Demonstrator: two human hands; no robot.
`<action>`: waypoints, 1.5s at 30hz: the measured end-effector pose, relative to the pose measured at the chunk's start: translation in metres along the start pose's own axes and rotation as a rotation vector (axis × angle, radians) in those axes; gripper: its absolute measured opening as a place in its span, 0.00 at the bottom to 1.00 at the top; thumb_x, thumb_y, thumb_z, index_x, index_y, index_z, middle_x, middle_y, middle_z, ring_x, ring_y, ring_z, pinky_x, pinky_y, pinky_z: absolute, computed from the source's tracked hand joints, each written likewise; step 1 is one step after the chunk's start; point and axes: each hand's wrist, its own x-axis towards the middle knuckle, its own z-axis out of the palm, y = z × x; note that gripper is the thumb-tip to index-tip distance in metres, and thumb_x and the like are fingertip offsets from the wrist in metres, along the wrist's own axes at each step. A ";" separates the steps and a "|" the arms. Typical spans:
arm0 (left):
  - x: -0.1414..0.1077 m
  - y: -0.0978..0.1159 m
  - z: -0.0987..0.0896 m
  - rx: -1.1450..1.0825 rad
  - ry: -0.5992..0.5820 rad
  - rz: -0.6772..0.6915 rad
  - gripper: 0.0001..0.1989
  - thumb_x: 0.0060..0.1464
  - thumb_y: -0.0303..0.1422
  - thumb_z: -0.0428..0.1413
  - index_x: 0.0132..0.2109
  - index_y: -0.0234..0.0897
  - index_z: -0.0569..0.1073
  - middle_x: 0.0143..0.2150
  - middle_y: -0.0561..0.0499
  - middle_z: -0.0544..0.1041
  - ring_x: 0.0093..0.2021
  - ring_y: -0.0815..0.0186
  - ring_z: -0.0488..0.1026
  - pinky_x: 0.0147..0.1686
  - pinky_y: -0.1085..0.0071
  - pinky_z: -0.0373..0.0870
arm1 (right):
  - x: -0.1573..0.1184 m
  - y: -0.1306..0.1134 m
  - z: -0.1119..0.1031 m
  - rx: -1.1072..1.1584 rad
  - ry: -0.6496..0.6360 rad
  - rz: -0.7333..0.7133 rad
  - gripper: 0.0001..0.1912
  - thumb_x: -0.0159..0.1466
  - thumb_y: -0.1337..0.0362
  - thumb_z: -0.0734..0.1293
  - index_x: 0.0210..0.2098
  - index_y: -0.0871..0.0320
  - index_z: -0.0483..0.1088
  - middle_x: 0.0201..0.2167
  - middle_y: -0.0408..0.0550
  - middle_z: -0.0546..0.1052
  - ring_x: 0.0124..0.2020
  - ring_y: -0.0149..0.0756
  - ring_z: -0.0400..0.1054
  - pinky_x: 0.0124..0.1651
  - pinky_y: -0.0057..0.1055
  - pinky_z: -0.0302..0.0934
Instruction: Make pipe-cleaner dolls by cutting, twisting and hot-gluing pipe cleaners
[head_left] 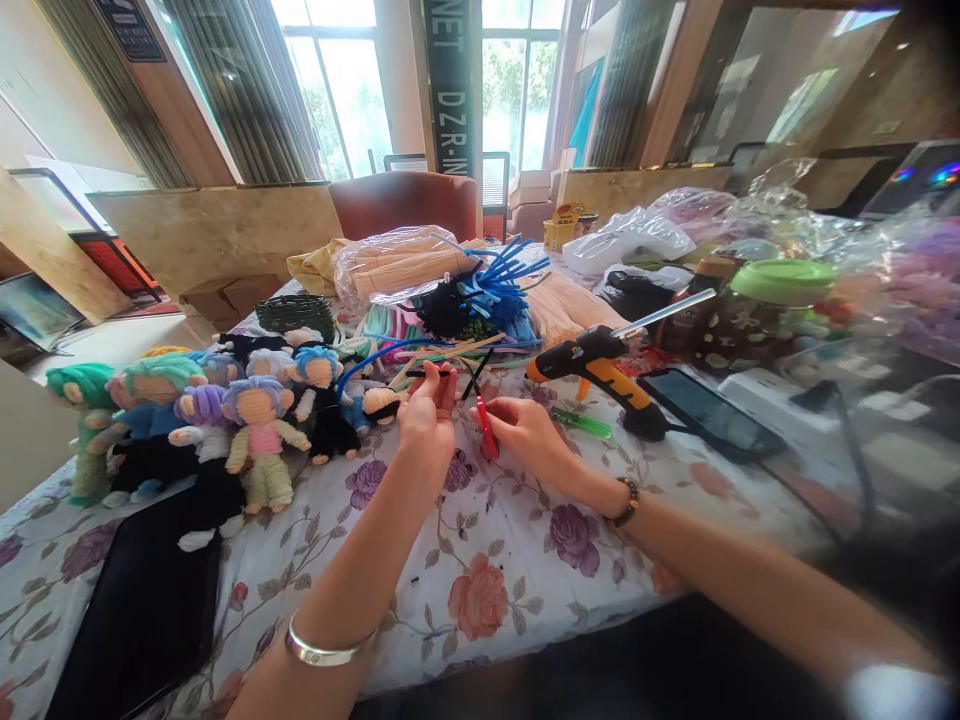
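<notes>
My left hand point(429, 415) is closed, palm up, with its fingers pinching a short black pipe cleaner point(433, 373). Just to the right, my right hand point(521, 430) grips small red-handled pliers point(487, 430), their dark tip pointing away from me. A black strip point(475, 372) crosses near that tip; whether the pliers touch it I cannot tell. Left of my hands stand several pipe-cleaner dolls point(262, 430) with coloured hair. Behind my fingers lie loose pipe cleaners point(442, 352) in tan and green, and a bundle of blue ones point(506, 285).
A yellow-and-black glue gun point(592, 365) rests right of my hands, near a green tool point(581, 422) and a dark-screened device point(709, 410). A black tablet-like slab point(142, 610) lies front left. Plastic bags point(630, 240) and a green-lidded jar point(784, 282) crowd the back right.
</notes>
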 end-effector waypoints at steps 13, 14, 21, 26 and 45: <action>-0.002 0.001 -0.004 0.281 -0.248 0.322 0.14 0.39 0.22 0.65 0.34 0.33 0.69 0.23 0.55 0.76 0.22 0.74 0.73 0.32 0.74 0.73 | -0.002 -0.005 -0.009 -0.974 0.046 -0.125 0.15 0.61 0.57 0.64 0.34 0.62 0.75 0.31 0.55 0.79 0.30 0.40 0.71 0.29 0.30 0.55; -0.002 0.001 -0.004 0.303 -0.264 0.321 0.15 0.38 0.23 0.65 0.34 0.33 0.69 0.23 0.55 0.76 0.21 0.74 0.73 0.31 0.74 0.72 | -0.003 -0.005 -0.009 -0.994 0.047 -0.126 0.15 0.62 0.56 0.63 0.36 0.62 0.76 0.31 0.55 0.79 0.30 0.41 0.72 0.29 0.31 0.55; -0.004 0.003 -0.005 0.419 -0.322 0.071 0.13 0.41 0.21 0.63 0.31 0.32 0.66 0.24 0.51 0.77 0.22 0.72 0.73 0.30 0.74 0.72 | -0.001 -0.006 -0.016 -0.694 0.225 -0.281 0.12 0.62 0.60 0.62 0.31 0.57 0.76 0.34 0.50 0.79 0.35 0.40 0.72 0.33 0.31 0.60; -0.007 0.002 -0.007 0.552 -0.398 -0.050 0.11 0.42 0.21 0.63 0.31 0.31 0.67 0.24 0.50 0.77 0.24 0.71 0.74 0.33 0.71 0.73 | 0.016 0.002 -0.028 0.154 0.209 -0.104 0.14 0.60 0.54 0.64 0.33 0.58 0.74 0.30 0.47 0.78 0.29 0.32 0.71 0.28 0.26 0.62; -0.007 -0.007 -0.016 0.764 -0.586 0.051 0.15 0.40 0.39 0.65 0.31 0.31 0.77 0.31 0.45 0.79 0.32 0.66 0.75 0.35 0.70 0.70 | 0.021 -0.001 -0.030 0.946 0.216 0.256 0.16 0.43 0.57 0.77 0.29 0.56 0.74 0.20 0.37 0.72 0.21 0.25 0.64 0.22 0.22 0.60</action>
